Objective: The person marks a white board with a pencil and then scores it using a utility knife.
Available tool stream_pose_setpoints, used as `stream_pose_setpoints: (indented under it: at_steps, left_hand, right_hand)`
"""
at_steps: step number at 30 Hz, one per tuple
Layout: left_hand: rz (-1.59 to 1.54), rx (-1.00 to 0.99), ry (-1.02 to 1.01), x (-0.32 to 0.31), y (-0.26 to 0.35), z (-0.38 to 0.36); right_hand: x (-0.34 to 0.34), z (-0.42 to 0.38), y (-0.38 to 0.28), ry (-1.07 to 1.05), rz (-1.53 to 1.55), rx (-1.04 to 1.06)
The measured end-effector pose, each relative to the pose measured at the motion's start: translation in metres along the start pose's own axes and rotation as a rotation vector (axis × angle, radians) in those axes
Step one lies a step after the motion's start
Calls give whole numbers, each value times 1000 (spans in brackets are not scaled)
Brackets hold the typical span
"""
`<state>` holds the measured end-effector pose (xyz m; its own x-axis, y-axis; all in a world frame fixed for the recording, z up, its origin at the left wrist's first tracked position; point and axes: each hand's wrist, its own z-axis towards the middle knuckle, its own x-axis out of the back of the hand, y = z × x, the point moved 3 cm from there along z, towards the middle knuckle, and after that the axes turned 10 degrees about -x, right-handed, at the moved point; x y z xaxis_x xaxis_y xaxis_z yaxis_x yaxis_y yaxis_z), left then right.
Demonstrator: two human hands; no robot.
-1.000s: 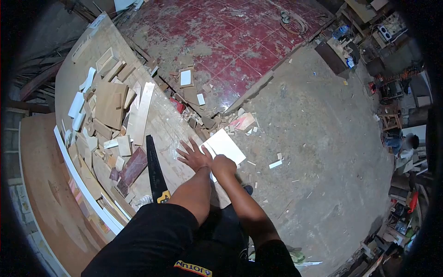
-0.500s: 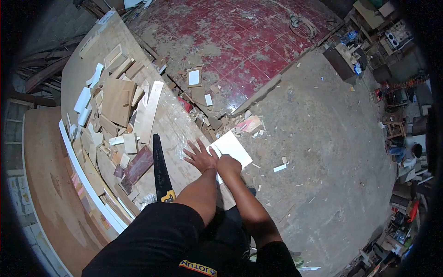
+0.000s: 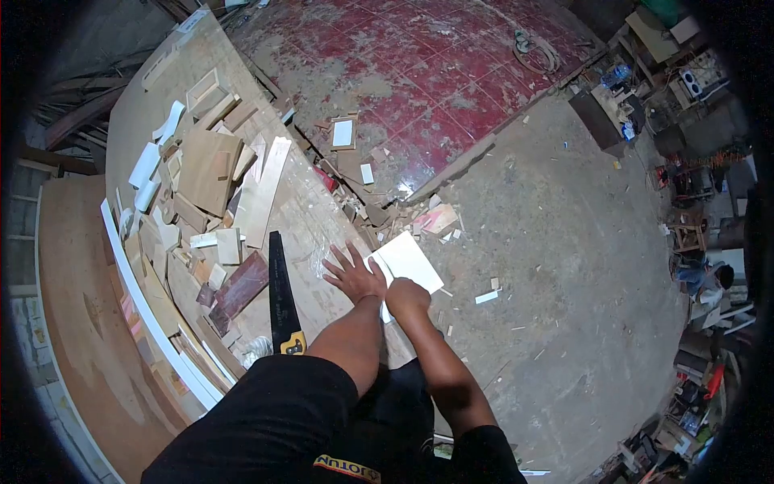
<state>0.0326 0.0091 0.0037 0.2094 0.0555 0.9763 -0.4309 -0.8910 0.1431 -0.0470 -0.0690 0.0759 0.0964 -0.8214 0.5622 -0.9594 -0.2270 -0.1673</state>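
My left hand (image 3: 355,274) lies flat at the edge of the wooden workbench (image 3: 310,218), fingers spread, its thumb side against a white sheet or panel (image 3: 414,262). The panel reaches out past the bench edge over the floor. Close beside the left hand, my right hand (image 3: 407,298) is closed in a fist above the panel near that edge. Whatever it grips is hidden by the fingers. A handsaw (image 3: 281,294) with a black blade and yellow handle rests on the bench to the left of my left forearm.
Wood offcuts (image 3: 205,173), a dark red board (image 3: 238,293) and white curved pieces (image 3: 145,165) are heaped on the bench's left. Scraps lie on the concrete floor (image 3: 556,266). Red tiles (image 3: 427,73) spread beyond. Far right, a person (image 3: 711,286) is near cluttered shelves.
My right fist has shifted slightly toward my body along the panel. The left hand stays flat in place, and the whole view has moved a little.
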Motion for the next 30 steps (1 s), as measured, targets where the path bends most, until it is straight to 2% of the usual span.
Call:
stream_pose_setpoints:
  at_steps: [2,4,10,13,17,24,26,27,30]
  left_hand:
    - [15,-5,39,0,0,1]
    - [26,-9,63,-2,-1,1]
    - [7,-18,77,-4,-2,1]
    - [26,-10,55,-1,1,0]
    - [50,-24,84,-6,-2,-1]
    - [21,-8,58,-1,1,0]
    - [20,0,19,-1,0,1]
    - [23,-18,48,-2,-1,-1]
    - [21,-31,92,-4,0,0]
  right_hand:
    - [8,-17,7,-52,-153,-46]
    - [24,-35,6,-98,-181,-65]
    - [-10,5,-2,80,-35,1]
    - [-18,4,16,127,18,21]
    - [4,-40,37,45,-89,97]
    - [-20,11,8,131,18,7]
    - [-20,14,8,80,4,-9]
    - [-14,7,13,-2,-23,30]
    - [16,-30,14,-46,-144,-3]
